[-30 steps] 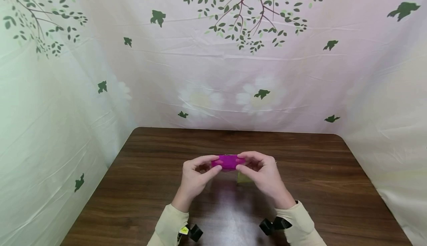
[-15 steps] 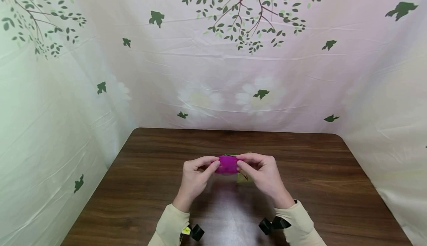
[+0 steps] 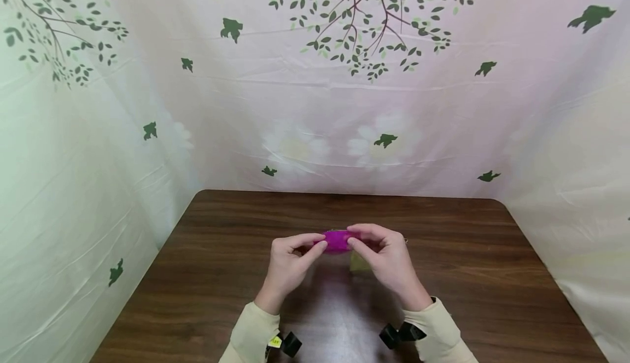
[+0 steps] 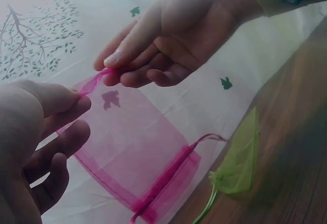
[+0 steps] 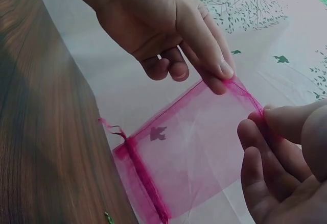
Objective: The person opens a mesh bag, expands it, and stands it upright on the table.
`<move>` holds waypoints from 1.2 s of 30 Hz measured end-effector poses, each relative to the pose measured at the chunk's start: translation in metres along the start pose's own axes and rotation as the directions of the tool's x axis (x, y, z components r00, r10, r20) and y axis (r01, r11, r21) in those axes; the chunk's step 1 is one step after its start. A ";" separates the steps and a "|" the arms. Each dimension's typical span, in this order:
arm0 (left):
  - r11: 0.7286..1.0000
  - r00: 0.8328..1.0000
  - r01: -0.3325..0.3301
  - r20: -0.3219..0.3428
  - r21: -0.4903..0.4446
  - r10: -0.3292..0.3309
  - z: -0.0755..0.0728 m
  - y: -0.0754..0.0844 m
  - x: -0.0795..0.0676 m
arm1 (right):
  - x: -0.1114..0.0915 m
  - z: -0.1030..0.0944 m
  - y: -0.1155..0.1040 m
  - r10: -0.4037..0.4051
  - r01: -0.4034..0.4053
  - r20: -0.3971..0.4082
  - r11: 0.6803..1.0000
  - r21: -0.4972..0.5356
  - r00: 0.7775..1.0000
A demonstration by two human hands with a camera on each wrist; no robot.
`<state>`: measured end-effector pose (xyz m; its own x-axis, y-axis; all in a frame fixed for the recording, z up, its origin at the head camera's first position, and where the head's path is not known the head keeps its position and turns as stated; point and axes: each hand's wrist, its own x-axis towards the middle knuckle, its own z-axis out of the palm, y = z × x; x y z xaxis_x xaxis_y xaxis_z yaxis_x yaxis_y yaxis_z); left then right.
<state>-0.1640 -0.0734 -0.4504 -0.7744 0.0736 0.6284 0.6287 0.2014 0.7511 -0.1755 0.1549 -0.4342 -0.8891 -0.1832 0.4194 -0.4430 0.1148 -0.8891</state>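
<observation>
A sheer magenta organza drawstring bag (image 3: 337, 241) is held up above the table between both hands. My left hand (image 3: 287, 264) pinches one corner of its plain edge between thumb and fingertips. My right hand (image 3: 391, 253) pinches the other corner of the same edge. The bag's body hangs away from the hands in the right wrist view, with its gathered drawstring band (image 5: 145, 178) at the far end and a loose cord there. A green organza bag (image 4: 240, 157) with a thin green cord lies on the table beyond, partly hidden by the right hand in the head view.
The dark wood-grain table (image 3: 206, 275) has rounded far corners. White fabric (image 3: 315, 106) printed with branches, leaves and birds hangs behind it and on both sides. A dark camera block sits on each wrist, such as the left block (image 3: 290, 344).
The magenta bag's visible face has tilted, looking taller half a second ago and shallower now. The fingertips have shifted slightly along its edge, and both hands stay in nearly the same place.
</observation>
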 end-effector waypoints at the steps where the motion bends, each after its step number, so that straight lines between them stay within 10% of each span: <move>1: 1.000 1.000 -0.024 -0.003 0.009 0.024 0.001 -0.001 0.000 | 0.000 0.001 0.000 -0.007 0.007 0.005 1.000 0.001 1.000; 11: 0.994 0.994 -0.080 -0.067 0.079 0.086 0.003 -0.003 0.002 | 0.001 0.003 -0.003 -0.074 0.070 -0.012 0.978 -0.195 0.997; 36: 0.984 0.987 -0.123 -0.084 0.132 0.135 0.010 -0.001 0.002 | 0.003 0.009 0.004 -0.174 0.134 -0.102 0.939 -0.316 0.979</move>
<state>-0.1671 -0.0636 -0.4523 -0.6738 0.0179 0.7387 0.7044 0.3177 0.6347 -0.1786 0.1458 -0.4385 -0.8055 -0.1000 0.5840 -0.5715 0.3916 -0.7212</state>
